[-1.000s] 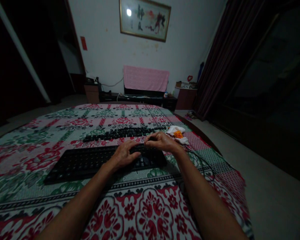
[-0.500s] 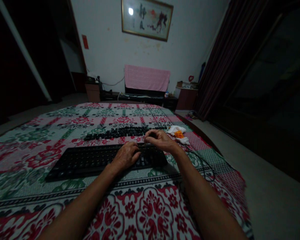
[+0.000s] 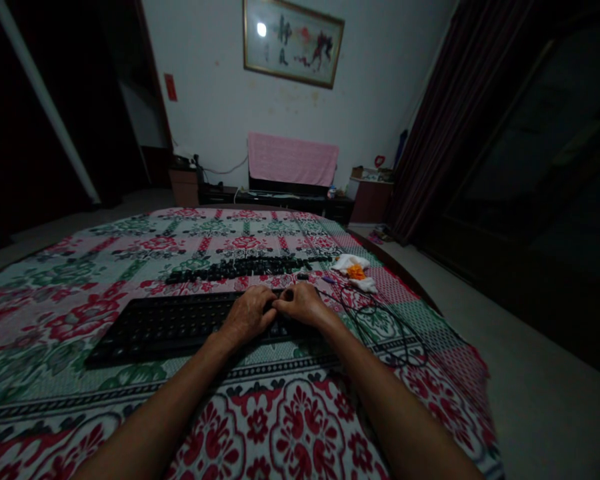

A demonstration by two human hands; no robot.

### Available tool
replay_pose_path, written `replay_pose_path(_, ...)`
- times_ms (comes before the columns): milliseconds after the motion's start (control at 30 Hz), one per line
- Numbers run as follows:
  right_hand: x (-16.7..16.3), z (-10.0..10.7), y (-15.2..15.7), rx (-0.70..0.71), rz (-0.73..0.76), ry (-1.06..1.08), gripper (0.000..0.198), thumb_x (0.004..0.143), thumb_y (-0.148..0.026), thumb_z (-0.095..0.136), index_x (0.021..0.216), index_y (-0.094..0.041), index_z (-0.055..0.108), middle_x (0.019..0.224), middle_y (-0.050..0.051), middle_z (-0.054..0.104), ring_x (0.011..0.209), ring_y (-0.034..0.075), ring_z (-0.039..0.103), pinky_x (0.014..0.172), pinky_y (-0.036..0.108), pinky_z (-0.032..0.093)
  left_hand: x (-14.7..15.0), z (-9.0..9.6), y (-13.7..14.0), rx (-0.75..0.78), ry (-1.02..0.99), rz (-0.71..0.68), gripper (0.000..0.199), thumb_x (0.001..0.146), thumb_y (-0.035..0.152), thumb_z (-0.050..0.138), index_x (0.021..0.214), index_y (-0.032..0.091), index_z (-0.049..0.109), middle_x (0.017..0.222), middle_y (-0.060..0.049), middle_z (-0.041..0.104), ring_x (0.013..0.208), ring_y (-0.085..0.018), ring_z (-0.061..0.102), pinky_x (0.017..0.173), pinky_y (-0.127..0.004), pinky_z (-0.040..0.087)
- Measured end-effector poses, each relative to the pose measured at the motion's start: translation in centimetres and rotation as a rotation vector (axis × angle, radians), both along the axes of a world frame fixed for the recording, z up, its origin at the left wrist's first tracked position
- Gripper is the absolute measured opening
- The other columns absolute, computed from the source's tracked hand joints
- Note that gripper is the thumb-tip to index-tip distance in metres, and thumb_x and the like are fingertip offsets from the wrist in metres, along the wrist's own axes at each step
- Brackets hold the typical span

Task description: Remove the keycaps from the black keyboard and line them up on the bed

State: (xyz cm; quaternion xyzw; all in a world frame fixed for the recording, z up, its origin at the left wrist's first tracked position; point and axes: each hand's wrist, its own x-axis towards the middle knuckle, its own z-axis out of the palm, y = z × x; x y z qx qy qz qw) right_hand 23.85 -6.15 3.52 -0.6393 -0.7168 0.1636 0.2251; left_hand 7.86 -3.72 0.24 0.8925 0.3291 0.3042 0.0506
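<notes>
A black keyboard [image 3: 165, 330] lies on the flowered cloth, with bare key posts showing across much of it. On its right half rests my left hand [image 3: 250, 312], fingers bent together over the far edge and thumb close to the other hand. My right hand [image 3: 303, 303] is closed in a pinch just above the keys, its fingertips beside the left thumb. Whatever sits between those fingertips is too small and dark to make out. Beyond the keyboard, many loose black keycaps [image 3: 240, 268] lie in rows, and one single keycap [image 3: 303, 277] sits near my right hand.
A white cloth with an orange patch [image 3: 356, 271] lies at the right, beside a small purple object [image 3: 329, 280]. The black cable [image 3: 400, 333] loops over the patterned tablecloth [image 3: 300, 427]. A pink towel [image 3: 293, 159] covers a screen by the far wall.
My right hand has come down and left, from above the keyboard's far edge to beside my left hand. The left hand has stayed on the keyboard, its fingers shifting slightly.
</notes>
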Motion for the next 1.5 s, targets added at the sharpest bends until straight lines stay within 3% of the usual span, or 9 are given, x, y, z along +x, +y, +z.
replay_pose_path(133,-0.4,-0.2,0.0,-0.024,-0.055,-0.034,0.021,0.067,-0.033,0.059,0.07,-0.016,0.07,0.062,0.003,0.066,0.059,0.012,0.058,0.051,0.02,0.033,0.0,-0.2,0.0,0.031,0.053,-0.017,0.013,0.077,0.02,0.051,0.087,0.016,0.059,0.09,-0.006,0.059,0.088,-0.019,0.053,0.079,-0.032,0.044)
replay_pose_path(267,0.9,0.0,0.8,-0.056,-0.095,-0.016,0.022,0.068,-0.035,0.059,0.072,-0.016,0.069,0.063,0.003,0.066,0.059,0.013,0.058,0.049,0.019,0.034,-0.2,-0.7,0.4,0.051,-0.012,0.002,0.025,0.078,0.027,0.054,0.101,0.017,0.056,0.098,-0.007,0.059,0.093,-0.02,0.053,0.084,-0.034,0.044)
replay_pose_path(433,4.3,0.3,4.0,0.065,-0.223,-0.116,0.023,0.07,-0.035,0.059,0.074,-0.014,0.069,0.069,0.004,0.067,0.064,0.013,0.059,0.053,0.019,0.034,-0.3,-1.2,0.7,0.056,-0.077,0.095,0.023,0.08,0.024,0.051,0.102,0.017,0.056,0.098,-0.007,0.06,0.094,-0.02,0.054,0.085,-0.035,0.044)
replay_pose_path(633,6.0,0.2,7.1,0.113,-0.057,-0.266,0.022,0.072,-0.031,0.057,0.085,-0.018,0.07,0.079,0.004,0.069,0.072,0.014,0.061,0.06,0.019,0.038,-0.2,-1.3,0.6,0.033,-0.061,0.1,0.021,0.081,0.023,0.049,0.098,0.016,0.059,0.096,-0.008,0.06,0.093,-0.019,0.054,0.084,-0.034,0.046)
replay_pose_path(767,5.7,0.0,8.1,0.057,-0.073,-0.322,0.025,0.073,-0.036,0.055,0.084,-0.018,0.07,0.077,0.005,0.069,0.072,0.014,0.061,0.061,0.019,0.039,-0.2,-0.9,0.3,0.015,-0.039,0.099,0.02,0.082,0.023,0.047,0.095,0.016,0.061,0.094,-0.008,0.06,0.093,-0.019,0.054,0.083,-0.034,0.046)
replay_pose_path(1200,3.0,-0.5,8.6,-0.062,-0.316,-0.436,0.034,0.071,-0.037,0.056,0.09,-0.012,0.068,0.093,0.018,0.066,0.089,0.026,0.062,0.07,0.029,0.046,-0.1,-0.5,0.0,0.002,-0.011,0.108,0.02,0.082,0.022,0.046,0.092,0.016,0.063,0.093,-0.008,0.06,0.093,-0.019,0.054,0.083,-0.033,0.046)
replay_pose_path(1367,3.1,0.1,8.5,-0.076,-0.314,-0.419,0.035,0.068,-0.04,0.057,0.088,-0.013,0.068,0.09,0.016,0.067,0.085,0.024,0.062,0.067,0.027,0.044,-0.1,-0.4,0.0,-0.006,0.0,0.106,0.02,0.082,0.022,0.046,0.092,0.016,0.063,0.093,-0.008,0.06,0.092,-0.019,0.054,0.084,-0.033,0.045)
replay_pose_path(1500,4.1,1.7,8.0,0.046,-0.33,-0.339,0.035,0.073,-0.043,0.051,0.08,-0.014,0.069,0.081,0.011,0.068,0.08,0.021,0.062,0.066,0.024,0.04,-0.2,-0.6,0.2,-0.008,-0.003,0.103,0.021,0.083,0.023,0.046,0.093,0.016,0.062,0.093,-0.008,0.06,0.093,-0.019,0.054,0.084,-0.033,0.045)
